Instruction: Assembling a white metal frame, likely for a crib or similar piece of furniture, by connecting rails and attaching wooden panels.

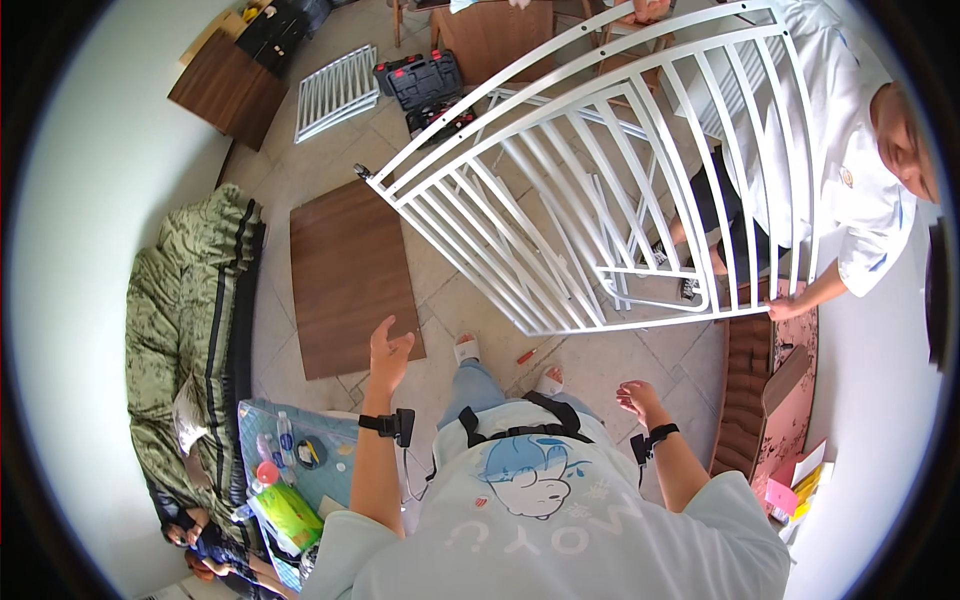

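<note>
My left hand [390, 352] is raised over the brown wooden board [350, 280] on the floor, fingers apart and nothing in it. My right hand [634, 399] hovers in front of my waist, its fingers loosely bent and free of any object. Ahead of both hands, touching neither, is a large white metal barred frame [570, 331] with a curved upper rail. A co-worker's hand [784, 309] grips its lower right corner. Another hand [650, 10] shows by the top rail. A small red-handled screwdriver [527, 356] lies on the floor between my hands.
Loose white metal bars lie beyond the frame. At the back are an open tool case [425, 85] and a smaller white barred panel [338, 92]. A green sofa [185, 290] and a cluttered table [345, 450] stand left; a dark red pleated piece of furniture [745, 390] stands right.
</note>
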The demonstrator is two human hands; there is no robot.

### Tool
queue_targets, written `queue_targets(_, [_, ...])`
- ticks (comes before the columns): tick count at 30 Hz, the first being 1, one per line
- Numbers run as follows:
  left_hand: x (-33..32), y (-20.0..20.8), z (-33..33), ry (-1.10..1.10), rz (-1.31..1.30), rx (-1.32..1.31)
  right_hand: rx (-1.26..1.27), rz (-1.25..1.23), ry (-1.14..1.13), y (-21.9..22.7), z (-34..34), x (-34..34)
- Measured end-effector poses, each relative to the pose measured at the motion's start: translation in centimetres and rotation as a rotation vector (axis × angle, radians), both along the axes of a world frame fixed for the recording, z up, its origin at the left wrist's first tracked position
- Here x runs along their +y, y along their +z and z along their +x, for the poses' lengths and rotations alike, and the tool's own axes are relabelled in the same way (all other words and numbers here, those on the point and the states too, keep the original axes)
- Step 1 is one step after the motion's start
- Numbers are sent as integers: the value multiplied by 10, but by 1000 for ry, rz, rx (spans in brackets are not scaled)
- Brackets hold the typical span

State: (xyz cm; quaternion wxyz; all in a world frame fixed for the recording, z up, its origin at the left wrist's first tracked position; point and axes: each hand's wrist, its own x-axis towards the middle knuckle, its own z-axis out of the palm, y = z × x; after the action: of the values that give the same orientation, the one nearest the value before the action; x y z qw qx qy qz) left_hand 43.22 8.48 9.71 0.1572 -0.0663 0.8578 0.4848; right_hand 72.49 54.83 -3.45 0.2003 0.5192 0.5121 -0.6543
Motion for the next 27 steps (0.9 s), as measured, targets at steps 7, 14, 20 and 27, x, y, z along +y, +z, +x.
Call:
queue_targets(7, [-25,-34,15,4,52,-8,120,154,-317,22,-39,8])
queue_targets(14, [-44,-50,-15,-130,132,-56,93,166,-410,38,-68,5])
queue_targets(20, [-84,-66,-38,-207,227,-140,-10,132,-495,40,-60,-65])
queue_targets(27, [-152,-103,-55,-223,321,-140,-98,175,-427,52,-75,-136])
